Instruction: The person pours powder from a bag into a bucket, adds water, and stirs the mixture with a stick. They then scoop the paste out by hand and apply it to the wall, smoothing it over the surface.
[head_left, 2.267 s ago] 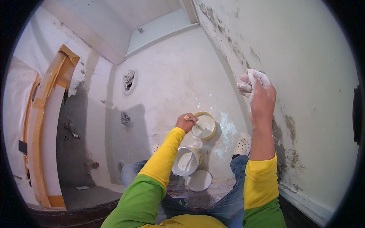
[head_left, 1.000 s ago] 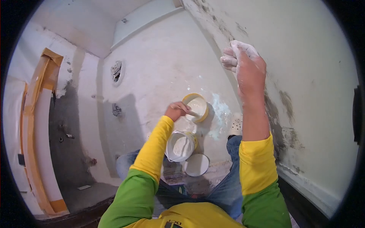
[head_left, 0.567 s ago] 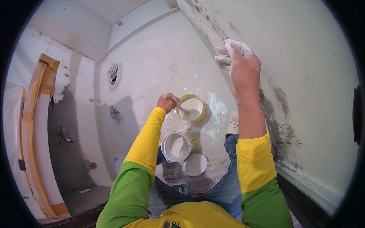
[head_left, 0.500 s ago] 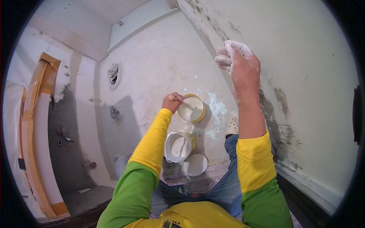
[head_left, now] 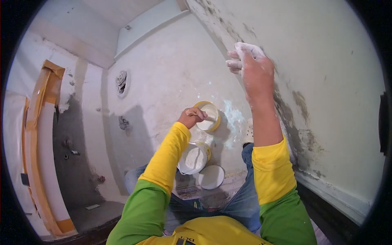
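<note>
My left hand (head_left: 192, 118) is closed around a wooden-handled tool (head_left: 209, 118), which reaches over the yellow-rimmed tub (head_left: 217, 122) of whitish paste. The tool's working end is hard to make out. Just below the tub stands a white bucket (head_left: 182, 165) with white material inside. Beside the bucket rests a round white lid (head_left: 211, 177). Raised at the upper right, my right hand (head_left: 254, 67) is coated in white, its fingers curled together. Whatever it may hold is hidden.
A pale wall (head_left: 326, 81) with dark stained patches runs along the right. Whitish-blue splashes (head_left: 233, 120) mark the surface beside the tub, near a light clog (head_left: 248, 132). At the left stands a panel edged with orange tape (head_left: 33, 155). A pipe opening (head_left: 121, 83) shows further off.
My left hand has shifted slightly down and right, over the tub's near edge, with the tool. My right hand has moved a little to the left.
</note>
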`<state>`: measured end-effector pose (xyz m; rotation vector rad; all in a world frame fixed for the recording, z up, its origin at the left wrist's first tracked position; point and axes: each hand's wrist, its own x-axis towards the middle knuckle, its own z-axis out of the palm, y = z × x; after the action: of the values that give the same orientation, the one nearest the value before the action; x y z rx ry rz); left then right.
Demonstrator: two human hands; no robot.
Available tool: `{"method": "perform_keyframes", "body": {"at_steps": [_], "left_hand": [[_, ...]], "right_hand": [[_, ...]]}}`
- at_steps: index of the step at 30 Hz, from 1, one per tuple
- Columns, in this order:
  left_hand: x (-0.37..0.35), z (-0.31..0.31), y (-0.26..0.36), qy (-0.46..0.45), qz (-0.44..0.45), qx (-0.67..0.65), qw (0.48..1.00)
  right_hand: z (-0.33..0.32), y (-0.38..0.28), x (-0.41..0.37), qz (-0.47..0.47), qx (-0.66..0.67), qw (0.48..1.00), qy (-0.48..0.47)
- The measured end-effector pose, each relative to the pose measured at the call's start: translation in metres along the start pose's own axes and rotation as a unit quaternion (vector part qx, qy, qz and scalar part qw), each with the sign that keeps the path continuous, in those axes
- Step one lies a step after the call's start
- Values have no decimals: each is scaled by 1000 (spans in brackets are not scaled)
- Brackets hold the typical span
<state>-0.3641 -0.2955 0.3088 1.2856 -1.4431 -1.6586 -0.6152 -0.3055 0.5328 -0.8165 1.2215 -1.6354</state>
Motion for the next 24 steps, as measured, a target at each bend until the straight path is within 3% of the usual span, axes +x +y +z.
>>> {"method": "perform_keyframes", "body": {"at_steps": [1, 2, 5, 7, 8, 10, 11, 12, 14, 16, 18, 20, 22, 24], "left_hand": [[4, -13, 3, -21, -39, -8, 999], [8, -22, 5, 14, -73, 90, 993], [22, -19, 6, 77, -98, 115, 985], [18, 5, -6, 112, 44, 119, 986], [7, 8, -11, 111, 43, 119, 986], [-12, 12, -18, 15, 75, 130, 989], [-11, -4, -29, -15, 77, 36, 996], [-15, -16, -11, 28, -55, -12, 998], [-3, -40, -7, 104, -109, 48, 987], [-5, -19, 11, 128, -71, 35, 989], [-6, 4, 21, 79, 53, 70, 993], [-8, 9, 34, 56, 31, 43, 997], [-6, 1, 41, -32, -30, 57, 997], [2, -13, 43, 17, -56, 101, 993]], "right_hand": [[-1, 1, 0, -4, 0, 1000, 2], [-2, 2, 0, -2, -2, 1000, 4], [-1, 3, 2, -7, -9, 1000, -2], [-1, 4, 4, -16, -1, 1000, -1], [-1, 4, 4, -16, -1, 1000, 1], [-1, 4, 4, -9, 11, 1000, 6], [-2, 4, 4, -8, 10, 1000, 7], [-3, 5, 3, -12, 7, 1000, 3], [-1, 3, 2, -18, 4, 1000, -5], [1, 1, -1, 3, -9, 1000, 3], [2, 1, -1, 0, -7, 1000, 0], [0, 2, -2, 0, -7, 1000, 2], [-1, 2, -1, -11, -17, 1000, -1], [-2, 0, -1, -13, -14, 1000, 4]]}}
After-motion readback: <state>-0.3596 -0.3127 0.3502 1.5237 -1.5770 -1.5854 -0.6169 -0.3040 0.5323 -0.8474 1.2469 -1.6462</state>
